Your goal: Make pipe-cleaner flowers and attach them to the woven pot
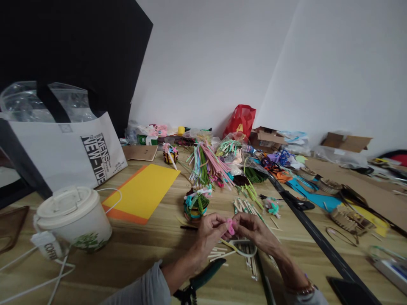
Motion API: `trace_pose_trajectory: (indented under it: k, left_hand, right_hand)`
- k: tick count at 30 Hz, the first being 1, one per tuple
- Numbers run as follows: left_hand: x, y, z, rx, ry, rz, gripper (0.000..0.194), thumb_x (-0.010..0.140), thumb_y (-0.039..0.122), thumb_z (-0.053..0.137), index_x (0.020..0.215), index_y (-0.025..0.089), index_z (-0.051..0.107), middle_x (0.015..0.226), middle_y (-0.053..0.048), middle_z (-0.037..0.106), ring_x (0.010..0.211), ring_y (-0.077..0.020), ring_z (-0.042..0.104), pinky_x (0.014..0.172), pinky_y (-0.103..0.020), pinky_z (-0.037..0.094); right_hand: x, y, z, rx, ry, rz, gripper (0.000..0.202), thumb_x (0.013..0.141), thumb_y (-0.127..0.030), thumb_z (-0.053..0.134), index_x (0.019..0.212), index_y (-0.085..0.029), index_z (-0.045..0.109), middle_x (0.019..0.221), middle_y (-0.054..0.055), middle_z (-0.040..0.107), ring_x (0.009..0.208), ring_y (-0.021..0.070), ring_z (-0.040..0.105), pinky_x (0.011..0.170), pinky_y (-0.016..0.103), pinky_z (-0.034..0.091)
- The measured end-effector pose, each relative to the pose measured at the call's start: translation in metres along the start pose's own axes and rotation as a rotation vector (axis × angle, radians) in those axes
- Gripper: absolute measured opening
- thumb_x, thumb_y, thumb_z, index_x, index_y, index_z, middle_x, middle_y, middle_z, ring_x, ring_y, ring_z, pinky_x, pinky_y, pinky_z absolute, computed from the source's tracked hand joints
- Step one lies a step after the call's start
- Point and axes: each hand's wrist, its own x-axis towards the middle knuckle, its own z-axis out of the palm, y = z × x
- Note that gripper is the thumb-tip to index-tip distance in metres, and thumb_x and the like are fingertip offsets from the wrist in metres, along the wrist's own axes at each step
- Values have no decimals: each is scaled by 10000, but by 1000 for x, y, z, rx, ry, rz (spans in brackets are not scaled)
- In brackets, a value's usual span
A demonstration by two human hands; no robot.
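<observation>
Near the middle of the table a small looped pink piece (230, 226) is pinched between my two hands. My left hand (210, 233) grips it from the left with thumb and fingers. From the right, my right hand (254, 228) closes its fingertips on the same piece. Just behind my left hand stands a small multicoloured fuzzy basket (196, 202). Dark-handled pliers (206, 274) lie in front, between my forearms. Below my hands are a pale loop (249, 250) and some thin light sticks (218, 254).
Bundles of coloured fuzzy stems (211, 165) lie at the back. Yellow sheets (149, 186), a lidded white container (74, 218) and a white bag (63, 156) stand left. A long dark strip (318, 237), scissors (297, 201) and woven pieces (351, 220) lie right.
</observation>
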Motion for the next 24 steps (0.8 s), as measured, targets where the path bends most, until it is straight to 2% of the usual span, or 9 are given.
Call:
trace_pose_trajectory:
  k: [5, 9, 14, 17, 19, 21, 24]
  left_hand:
    - [5, -17, -9, -22, -38, -60, 422, 648, 519, 763, 707, 110, 676, 659, -76, 674, 562, -132, 588, 564, -238, 456]
    - [4, -19, -14, -45, -90, -126, 407, 659, 509, 755, 699, 110, 686, 686, -76, 676, 567, -123, 575, 570, -231, 445]
    - [7, -21, -20, -91, -141, -232, 223, 675, 337, 740, 616, 128, 686, 632, -47, 643, 552, -115, 541, 559, -236, 422]
    - [13, -27, -24, -224, -202, -275, 105, 664, 208, 708, 584, 149, 675, 602, -18, 622, 557, -111, 532, 578, -238, 421]
    - [15, -29, -25, -306, -243, -299, 77, 655, 188, 707, 596, 150, 677, 606, -12, 619, 554, -104, 527, 583, -237, 422]
    - [16, -26, -22, -318, -236, -296, 93, 645, 222, 732, 632, 141, 689, 622, -20, 627, 544, -102, 524, 567, -235, 418]
    - [13, -16, -15, -187, -116, -150, 201, 682, 324, 736, 650, 133, 686, 642, -38, 645, 556, -108, 534, 550, -224, 416]
  right_hand:
    - [3, 11, 1, -111, 19, -6, 400, 839, -549, 589, 813, -151, 613, 697, 13, 599, 616, 127, 508, 560, 236, 388]
    - [3, 9, 1, -222, 9, -33, 395, 864, -535, 552, 826, -151, 635, 720, 29, 638, 652, 154, 551, 608, 262, 435]
    - [-1, -3, 3, -343, -21, -78, 327, 902, -458, 521, 836, -170, 661, 757, 44, 674, 685, 177, 588, 635, 275, 446]
    - [-2, -9, 5, -429, 8, -140, 305, 914, -424, 509, 835, -185, 681, 775, 54, 682, 715, 195, 608, 664, 289, 451]
    - [-2, -9, 4, -464, 38, -177, 294, 915, -422, 508, 844, -201, 688, 794, 57, 687, 740, 204, 617, 686, 297, 452]
    - [0, -5, 3, -439, 76, -180, 285, 903, -439, 528, 852, -207, 685, 803, 55, 689, 754, 208, 620, 693, 300, 456]
    - [4, 5, 1, -283, 133, -101, 321, 861, -497, 577, 847, -189, 668, 774, 48, 672, 715, 196, 612, 652, 292, 463]
